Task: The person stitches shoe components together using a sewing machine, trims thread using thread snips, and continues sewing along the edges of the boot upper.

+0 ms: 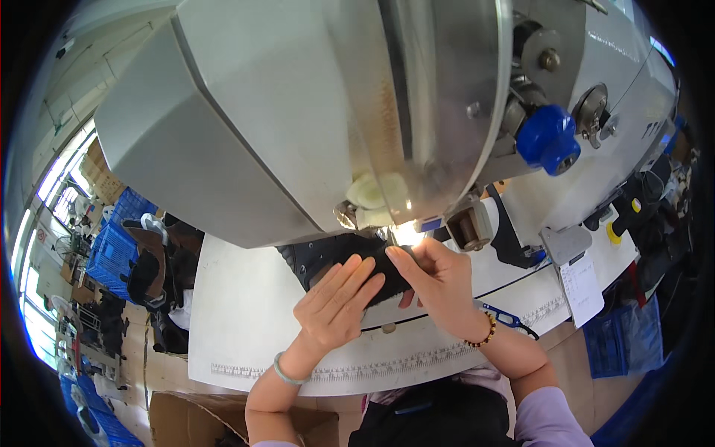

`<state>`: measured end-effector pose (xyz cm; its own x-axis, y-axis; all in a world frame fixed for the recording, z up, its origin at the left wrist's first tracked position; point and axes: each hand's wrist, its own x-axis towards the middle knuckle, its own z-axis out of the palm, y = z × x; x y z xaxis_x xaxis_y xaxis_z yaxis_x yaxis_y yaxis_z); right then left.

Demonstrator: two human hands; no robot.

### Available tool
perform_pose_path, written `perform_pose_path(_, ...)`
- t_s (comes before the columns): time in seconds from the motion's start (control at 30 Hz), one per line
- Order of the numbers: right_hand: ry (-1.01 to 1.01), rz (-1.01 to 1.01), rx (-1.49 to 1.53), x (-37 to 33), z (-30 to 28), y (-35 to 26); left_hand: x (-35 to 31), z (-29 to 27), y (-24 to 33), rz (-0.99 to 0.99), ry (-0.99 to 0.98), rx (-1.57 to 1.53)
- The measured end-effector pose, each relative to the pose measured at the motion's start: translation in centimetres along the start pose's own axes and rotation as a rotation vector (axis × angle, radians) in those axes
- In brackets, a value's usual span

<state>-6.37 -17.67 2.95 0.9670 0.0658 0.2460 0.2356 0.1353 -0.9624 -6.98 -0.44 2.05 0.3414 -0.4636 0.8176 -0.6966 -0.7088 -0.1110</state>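
A black work piece (320, 257), soft-looking and with a row of small holes or studs near its left edge, lies under the head of a grey sewing machine (261, 97). My left hand (333, 307) rests on it, palm down, the fingers stretched out. On the right side, my right hand (445, 289) pinches the edge of the piece between thumb and fingers, close to the lit needle area (408, 234). The needle itself is mostly hidden by the machine head and my fingers.
Small blue-handled snips (503, 316) lie by my right wrist on the white table (246, 328), which has a ruler strip along its front edge. A blue knob (549, 139) juts from the machine. Blue crates (112, 253) stand left; a cardboard box (179, 417) sits below.
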Motion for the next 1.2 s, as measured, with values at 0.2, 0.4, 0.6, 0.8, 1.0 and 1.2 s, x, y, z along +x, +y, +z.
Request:
perform_pose_path(0.2, 0.138, -0.266, -0.146, -1.2, -1.9, 2.2, 0.5, 0.0, -0.6, -0.018, -0.011, -0.026)
perform_pose_path(0.4, -0.062, -1.002, -0.852, 0.7, -3.6, 2.3, 0.7, 0.1, -0.4, -0.023, -0.012, -0.037)
perform_pose_path(0.6, -0.097, -1.104, -0.822, 2.2, -4.1, 2.3, 0.7, 0.2, 0.0, -0.046, -0.039, -0.047)
perform_pose_path(0.8, -0.067, -1.17, -0.836, 2.4, -3.9, 1.7, 0.0, 1.0, -0.5, 0.03, 0.096, -0.095)
perform_pose_path(1.0, -0.259, -1.107, -0.774, 3.0, -5.2, 0.5, 0.2, 1.1, -0.6, 0.079, 0.113, -0.052)
perform_pose_path(1.2, -0.251, -1.1, -0.761, 2.8, -4.9, 0.7, -0.2, 1.4, -1.0, 0.11, 0.155, -0.086)
